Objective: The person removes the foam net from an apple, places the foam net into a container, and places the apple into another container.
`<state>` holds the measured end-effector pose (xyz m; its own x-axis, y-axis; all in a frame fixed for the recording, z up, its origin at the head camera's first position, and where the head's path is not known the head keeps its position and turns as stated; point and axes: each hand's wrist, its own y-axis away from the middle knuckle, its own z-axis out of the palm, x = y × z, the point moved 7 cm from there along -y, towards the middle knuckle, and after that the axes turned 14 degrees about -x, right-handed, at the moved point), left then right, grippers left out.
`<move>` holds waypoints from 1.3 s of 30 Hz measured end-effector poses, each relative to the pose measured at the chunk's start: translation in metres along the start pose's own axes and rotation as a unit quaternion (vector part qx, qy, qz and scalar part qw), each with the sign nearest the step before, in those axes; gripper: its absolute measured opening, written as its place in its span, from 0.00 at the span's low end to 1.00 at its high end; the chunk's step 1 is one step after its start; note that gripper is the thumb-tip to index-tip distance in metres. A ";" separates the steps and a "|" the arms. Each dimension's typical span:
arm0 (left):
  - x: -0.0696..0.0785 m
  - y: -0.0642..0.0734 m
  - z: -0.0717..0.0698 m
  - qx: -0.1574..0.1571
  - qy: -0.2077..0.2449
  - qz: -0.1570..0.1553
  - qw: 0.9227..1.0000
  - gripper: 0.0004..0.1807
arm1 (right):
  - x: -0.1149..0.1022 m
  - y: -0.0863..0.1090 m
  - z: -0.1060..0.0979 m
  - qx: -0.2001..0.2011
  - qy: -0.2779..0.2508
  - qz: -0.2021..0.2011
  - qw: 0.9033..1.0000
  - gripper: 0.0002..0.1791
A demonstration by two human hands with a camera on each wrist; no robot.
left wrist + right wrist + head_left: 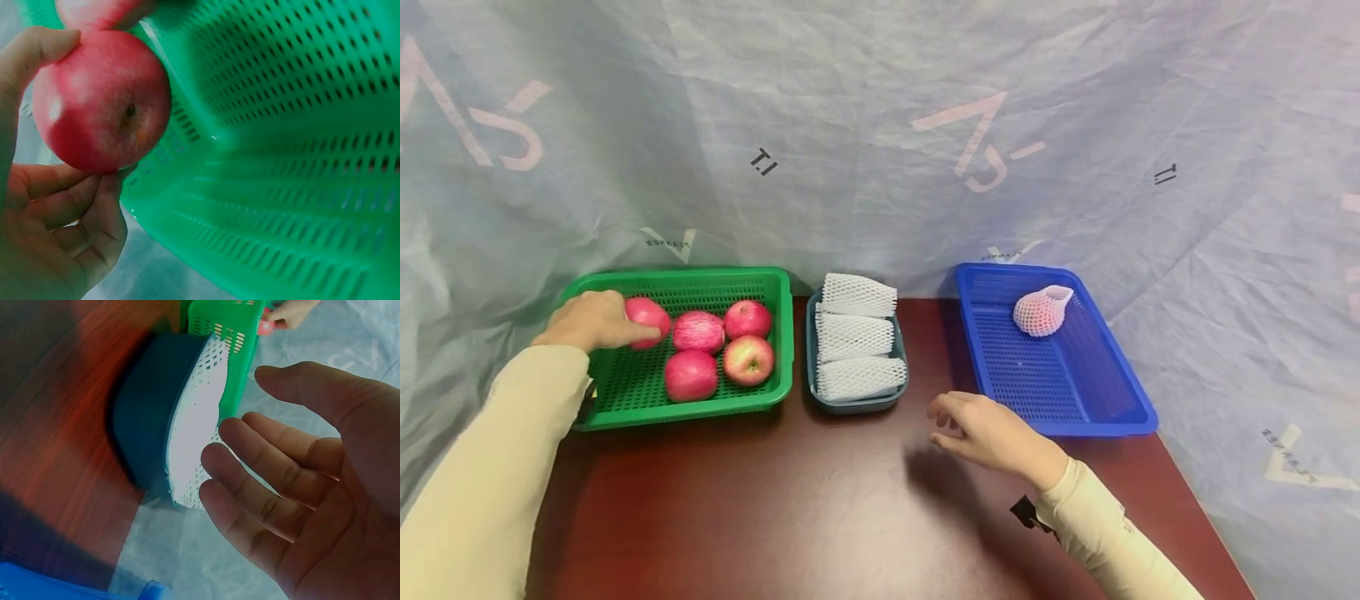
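Note:
At the left end of the green basket [782,350], my left hand [591,321] grips a red apple [647,321] between thumb and fingers. The left wrist view shows that apple [103,103] with its dimpled end facing the camera. Several more apples [691,375] lie in the basket to its right. My right hand [992,433] hovers over the table between the small dark tray [857,407] and the blue basket [1120,375]. Its fingers are loosely bent and hold nothing, as the right wrist view [300,469] shows too.
White foam net sleeves [859,337] are stacked in the small tray at the middle. One apple in a foam net [1041,312] sits in the blue basket. A grey printed sheet [865,150] hangs behind the brown table [760,508].

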<state>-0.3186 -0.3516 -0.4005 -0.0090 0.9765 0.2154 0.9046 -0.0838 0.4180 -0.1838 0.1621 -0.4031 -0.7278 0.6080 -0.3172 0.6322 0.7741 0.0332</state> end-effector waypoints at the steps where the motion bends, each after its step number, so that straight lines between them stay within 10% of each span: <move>1: -0.002 -0.001 0.002 -0.009 -0.008 -0.004 1.000 0.32 | -0.001 0.000 0.001 -0.002 -0.002 -0.001 1.000 0.13; 12: -0.013 -0.007 0.024 -0.048 -0.014 0.012 0.999 0.26 | -0.002 0.002 0.004 -0.010 -0.018 -0.004 1.000 0.13; 22: 0.005 -0.002 0.011 -0.028 -0.044 0.061 0.997 0.37 | 0.001 0.004 0.002 -0.009 -0.015 0.000 1.000 0.13; 30: 0.065 0.067 0.022 0.066 -0.024 0.105 0.992 0.34 | 0.002 0.008 0.004 -0.013 -0.021 0.017 1.000 0.13; 39: 0.143 0.159 0.083 0.163 -0.001 0.149 0.975 0.29 | -0.008 0.007 0.007 -0.003 -0.014 -0.003 1.000 0.12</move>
<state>-0.1402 -0.2090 -0.3768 0.2754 0.9187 0.2832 0.9544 -0.2965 0.0338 -0.1715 0.1612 -0.4064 -0.7235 0.5990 -0.3432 0.6270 0.7782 0.0365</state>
